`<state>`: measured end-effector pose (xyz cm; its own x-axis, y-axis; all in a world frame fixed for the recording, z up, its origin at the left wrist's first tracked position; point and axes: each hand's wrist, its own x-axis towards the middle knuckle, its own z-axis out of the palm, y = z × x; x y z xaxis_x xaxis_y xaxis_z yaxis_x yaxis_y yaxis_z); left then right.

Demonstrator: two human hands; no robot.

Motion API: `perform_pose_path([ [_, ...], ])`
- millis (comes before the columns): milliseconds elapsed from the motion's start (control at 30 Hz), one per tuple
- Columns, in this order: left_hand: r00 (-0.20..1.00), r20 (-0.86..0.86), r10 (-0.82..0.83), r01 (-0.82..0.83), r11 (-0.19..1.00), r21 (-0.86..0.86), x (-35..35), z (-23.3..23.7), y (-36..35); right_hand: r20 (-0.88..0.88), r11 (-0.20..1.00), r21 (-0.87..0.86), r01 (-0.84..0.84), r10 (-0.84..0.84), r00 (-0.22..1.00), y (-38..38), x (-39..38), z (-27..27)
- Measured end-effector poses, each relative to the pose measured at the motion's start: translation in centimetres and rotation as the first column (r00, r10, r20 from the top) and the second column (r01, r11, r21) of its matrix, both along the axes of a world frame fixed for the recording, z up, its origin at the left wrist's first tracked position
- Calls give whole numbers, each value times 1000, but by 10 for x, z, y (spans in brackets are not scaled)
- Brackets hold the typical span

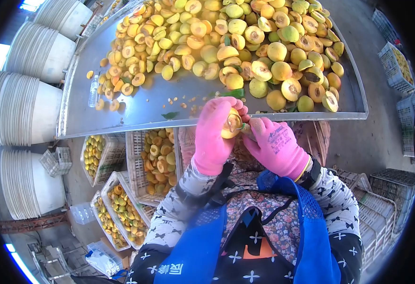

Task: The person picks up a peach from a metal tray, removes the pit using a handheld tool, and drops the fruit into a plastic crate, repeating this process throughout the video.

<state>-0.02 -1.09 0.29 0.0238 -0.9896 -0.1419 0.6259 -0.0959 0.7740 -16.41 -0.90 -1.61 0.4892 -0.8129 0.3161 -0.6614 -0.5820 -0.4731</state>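
My left hand (213, 142), in a pink glove, is closed around a cut yellow peach (230, 125) just over the near edge of the metal table. The peach's cut face points toward my right hand. My right hand (276, 147), also in a pink glove, grips a small pitting tool (248, 131). A thin curved metal part of it sits at the cut face; the rest of the tool is hidden by my fingers. Beyond my hands, a large heap of halved and whole peaches (198, 29) covers the far part of the table.
The metal table (141, 108) has a raised rim. On it are a plastic bottle (93, 92), a green leaf (170, 115) and scattered bits. Crates of peaches (160, 158) stand below at left. Stacked white tubs (20, 109) line the left; more crates (375, 217) stand at right.
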Motion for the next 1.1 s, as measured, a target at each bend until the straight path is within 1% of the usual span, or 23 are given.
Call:
perform_pose_path([
  [100,998,55,-13,12,1000,7,-2,-12,1,-79,997,81,2,4,997,5,2,-17],
  [167,995,102,4,-6,1000,19,-2,-14,4,88,977,205,-64,46,995,9,5,-15],
  [200,995,99,26,-27,1000,7,-3,-12,4,172,959,263,-105,60,983,12,8,-14],
  [267,993,92,69,-69,998,-7,-7,-4,5,396,959,248,-140,32,918,21,20,-18],
  [300,992,100,79,-79,997,-9,-9,-1,3,501,960,233,-153,16,865,23,25,-17],
  [333,990,109,92,-91,996,-14,-9,2,1,445,901,398,-172,-26,895,23,21,-2],
  [367,987,120,109,-107,994,-21,-9,3,1,443,884,431,-182,-31,896,23,22,-3],
  [467,902,365,230,-225,973,-56,-11,0,1,462,837,501,-221,-43,886,22,24,-6],
  [533,853,444,275,-215,959,-182,-8,-9,3,497,810,524,-263,-40,867,23,25,-10],
  [567,824,477,305,-211,947,-241,-7,-13,5,473,837,486,-253,-8,881,23,25,-14],
  [633,879,420,226,-218,974,-68,-6,-1,3,423,886,395,-244,60,904,22,24,-19],
  [667,904,383,190,-215,976,23,-6,3,4,389,891,399,-218,51,920,24,25,-19],
  [733,915,352,198,-232,971,57,-7,6,3,318,908,386,-161,32,947,20,28,-14],
  [767,920,336,202,-240,968,74,-7,7,3,360,919,348,-187,53,932,18,27,-16],
  [833,924,307,229,-254,966,46,-9,4,4,440,933,274,-232,92,893,15,29,-20],
  [867,924,293,247,-268,963,33,-8,2,5,437,855,441,-272,61,898,11,28,-17],
  [900,895,379,234,-246,969,-19,-5,-1,7,426,742,597,-304,28,904,9,25,-6],
  [967,817,535,215,-178,977,-121,3,-11,8,430,483,805,-343,-77,900,8,23,9],
  [1033,691,637,341,-133,927,-351,7,-24,7,438,217,894,-392,-233,868,9,27,19],
  [1067,619,670,409,-94,886,-454,9,-30,7,490,140,872,-470,-256,833,7,25,21],
  [1100,603,684,411,-57,877,-477,14,-35,6,540,66,835,-546,-285,792,5,22,21],
])
